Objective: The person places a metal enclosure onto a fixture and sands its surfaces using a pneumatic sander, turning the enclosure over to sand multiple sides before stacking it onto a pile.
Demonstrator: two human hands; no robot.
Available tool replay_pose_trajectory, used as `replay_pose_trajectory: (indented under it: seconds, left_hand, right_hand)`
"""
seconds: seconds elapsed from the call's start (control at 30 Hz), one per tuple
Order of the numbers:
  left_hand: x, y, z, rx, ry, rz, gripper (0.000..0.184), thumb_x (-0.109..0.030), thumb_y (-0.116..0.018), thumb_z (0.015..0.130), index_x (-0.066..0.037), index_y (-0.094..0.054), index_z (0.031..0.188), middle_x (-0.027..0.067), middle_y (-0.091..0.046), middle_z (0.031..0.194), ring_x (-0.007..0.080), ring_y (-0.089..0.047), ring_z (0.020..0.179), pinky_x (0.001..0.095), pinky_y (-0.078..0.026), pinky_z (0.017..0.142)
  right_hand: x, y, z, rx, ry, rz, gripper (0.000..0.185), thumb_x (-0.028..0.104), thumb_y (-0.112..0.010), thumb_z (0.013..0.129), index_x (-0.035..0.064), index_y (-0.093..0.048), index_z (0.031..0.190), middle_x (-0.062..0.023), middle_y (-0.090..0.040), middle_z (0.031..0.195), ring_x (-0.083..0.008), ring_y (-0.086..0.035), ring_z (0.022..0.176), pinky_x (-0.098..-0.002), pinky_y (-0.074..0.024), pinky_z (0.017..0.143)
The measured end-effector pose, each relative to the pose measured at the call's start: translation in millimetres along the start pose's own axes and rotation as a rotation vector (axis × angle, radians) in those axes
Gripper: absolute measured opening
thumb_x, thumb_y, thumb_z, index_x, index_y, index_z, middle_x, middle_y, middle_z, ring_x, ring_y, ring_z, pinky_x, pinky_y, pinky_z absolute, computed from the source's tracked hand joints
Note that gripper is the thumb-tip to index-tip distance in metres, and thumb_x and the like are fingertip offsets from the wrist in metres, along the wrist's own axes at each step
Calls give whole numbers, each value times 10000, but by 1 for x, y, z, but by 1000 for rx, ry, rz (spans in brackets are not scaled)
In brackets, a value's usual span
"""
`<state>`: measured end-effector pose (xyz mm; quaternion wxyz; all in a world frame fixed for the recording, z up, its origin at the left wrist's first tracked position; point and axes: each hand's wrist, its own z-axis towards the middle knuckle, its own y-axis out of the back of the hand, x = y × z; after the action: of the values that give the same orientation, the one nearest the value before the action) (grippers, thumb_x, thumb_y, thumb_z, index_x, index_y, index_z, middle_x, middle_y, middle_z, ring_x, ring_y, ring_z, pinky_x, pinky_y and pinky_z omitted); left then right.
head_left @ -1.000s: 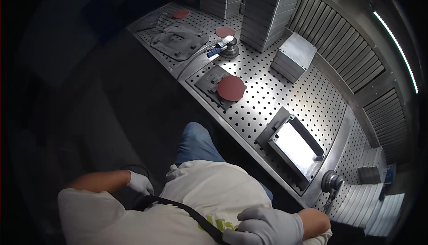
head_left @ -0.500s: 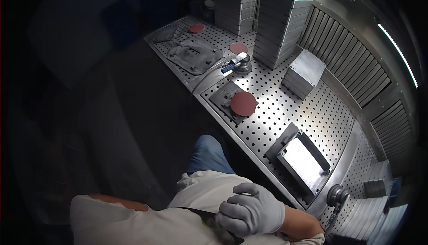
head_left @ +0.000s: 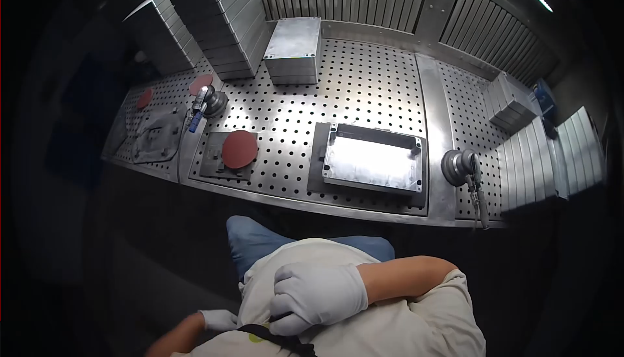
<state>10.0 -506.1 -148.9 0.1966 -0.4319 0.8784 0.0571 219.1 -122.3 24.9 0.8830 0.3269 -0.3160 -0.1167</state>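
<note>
My right hand [head_left: 317,296], in a light grey glove, is held against my chest with its fingers curled around a black strap [head_left: 291,343]. The left hand [head_left: 220,320], also gloved, is low at my left side by the shirt; its fingers are hidden. Ahead on the perforated metal bench [head_left: 286,191], an open rectangular metal housing [head_left: 374,162] lies on a dark flat plate [head_left: 316,178]. Neither hand touches it. To its right lies a sander [head_left: 460,167] with a hose.
Left of the housing, a red sanding disc [head_left: 240,149] rests on a grey plate, with another sander [head_left: 211,102] behind. Tall stacks of metal boxes [head_left: 224,25] and a shorter stack [head_left: 292,51] stand at the back. More metal parts [head_left: 530,162] line the right end.
My view has swung right, bringing the housing to the front and the right-hand parts into sight. My left glove has come into view; the right hand stays at my chest.
</note>
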Motion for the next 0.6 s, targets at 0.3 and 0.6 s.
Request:
replay_pose_trajectory:
  seconds: [0.3, 0.6]
  left_hand:
    - [-294, 84, -159, -444, -906, 388, 343, -334, -747, 891, -24, -760, 1037, 151, -739, 1069, 346, -705, 985, 437, -556, 867]
    - [-335, 81, -145, -230, -1083, 620, 423, -176, -741, 896, -7, -650, 1272, 143, -661, 1168, 364, -638, 1074, 455, -537, 886]
  right_hand:
    - [-25, 19, -66, -443, -406, 42, 296, 25, -771, 882, 89, -678, 1155, -95, -704, 799, -314, -681, 677, -419, -543, 610]
    - [-39, 7, -98, -405, -514, 75, 244, -23, -756, 903, 45, -725, 1136, -99, -747, 875, -283, -720, 784, -377, -570, 698]
